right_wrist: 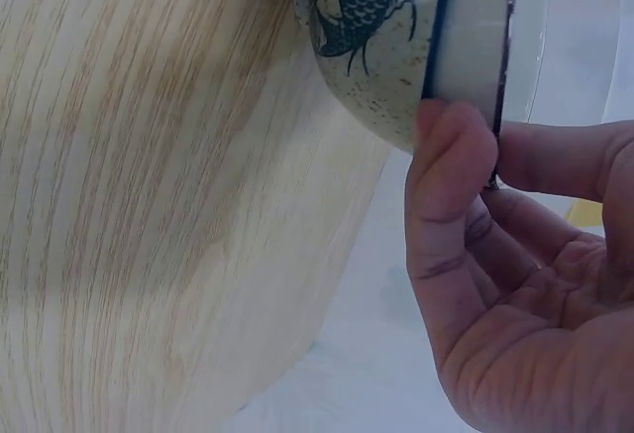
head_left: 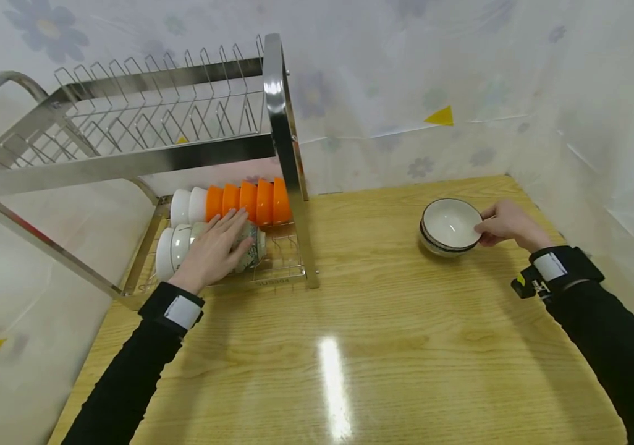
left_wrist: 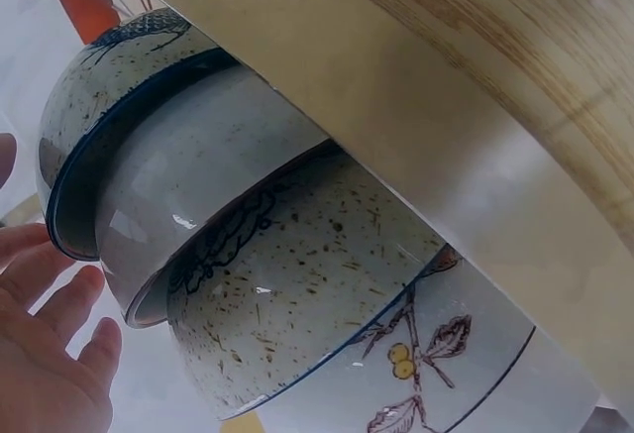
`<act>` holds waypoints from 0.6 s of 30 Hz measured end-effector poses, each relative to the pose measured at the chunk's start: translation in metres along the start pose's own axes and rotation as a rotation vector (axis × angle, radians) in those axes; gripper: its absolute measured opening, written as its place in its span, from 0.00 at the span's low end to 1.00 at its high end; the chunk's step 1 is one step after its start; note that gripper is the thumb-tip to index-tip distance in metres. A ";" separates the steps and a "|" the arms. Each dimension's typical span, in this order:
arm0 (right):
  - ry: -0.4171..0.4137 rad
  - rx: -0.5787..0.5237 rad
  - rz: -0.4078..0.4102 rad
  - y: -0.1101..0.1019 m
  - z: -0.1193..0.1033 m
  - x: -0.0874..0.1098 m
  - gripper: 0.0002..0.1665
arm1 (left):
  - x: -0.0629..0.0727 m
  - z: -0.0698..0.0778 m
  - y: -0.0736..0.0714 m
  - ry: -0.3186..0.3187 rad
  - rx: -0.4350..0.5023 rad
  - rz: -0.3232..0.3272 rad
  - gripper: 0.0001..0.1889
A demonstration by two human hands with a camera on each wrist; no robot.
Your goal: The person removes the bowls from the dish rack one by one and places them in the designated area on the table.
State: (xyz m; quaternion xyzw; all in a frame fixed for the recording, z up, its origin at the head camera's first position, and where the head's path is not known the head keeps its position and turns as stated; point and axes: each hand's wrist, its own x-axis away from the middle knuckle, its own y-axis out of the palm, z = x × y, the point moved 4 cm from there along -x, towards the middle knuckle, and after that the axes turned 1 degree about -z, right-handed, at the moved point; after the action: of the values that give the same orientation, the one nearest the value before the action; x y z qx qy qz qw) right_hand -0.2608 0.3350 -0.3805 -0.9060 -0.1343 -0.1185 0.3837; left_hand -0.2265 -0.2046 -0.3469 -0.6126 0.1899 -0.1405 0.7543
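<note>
At the right of the table, my right hand (head_left: 508, 224) pinches the dark rim of a white bowl (head_left: 452, 221) between thumb and fingers. That bowl sits nested in a speckled bowl (right_wrist: 381, 47) with a blue rim and a fish drawing. My left hand (head_left: 214, 250) lies over the front row of bowls on the rack's lower shelf, fingers extended. In the left wrist view its fingertips (left_wrist: 84, 299) are beside the rims of tilted, nested bowls, among them a speckled bowl (left_wrist: 297, 274) and a white bowl with a leaf-and-berry print (left_wrist: 426, 364). Whether they touch cannot be told.
A steel dish rack (head_left: 286, 123) with wire slots on top stands at the left of the wooden table (head_left: 384, 346). Behind the front row stand several orange bowls (head_left: 264, 201) and white bowls (head_left: 180, 207) on edge. Flower-patterned sheeting (head_left: 384, 74) hangs behind.
</note>
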 end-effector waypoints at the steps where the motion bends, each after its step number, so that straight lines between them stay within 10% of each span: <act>1: -0.002 0.012 -0.001 0.000 0.000 0.000 0.26 | 0.000 0.000 0.000 0.001 0.001 0.001 0.32; 18: -0.026 0.110 0.033 0.004 -0.001 -0.002 0.25 | 0.003 -0.004 0.001 -0.023 0.008 0.001 0.32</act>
State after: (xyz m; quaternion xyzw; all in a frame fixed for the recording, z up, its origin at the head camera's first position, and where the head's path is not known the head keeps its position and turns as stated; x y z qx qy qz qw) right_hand -0.2617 0.3318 -0.3834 -0.8871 -0.1305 -0.0926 0.4330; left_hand -0.2257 -0.2088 -0.3488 -0.6111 0.1812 -0.1338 0.7588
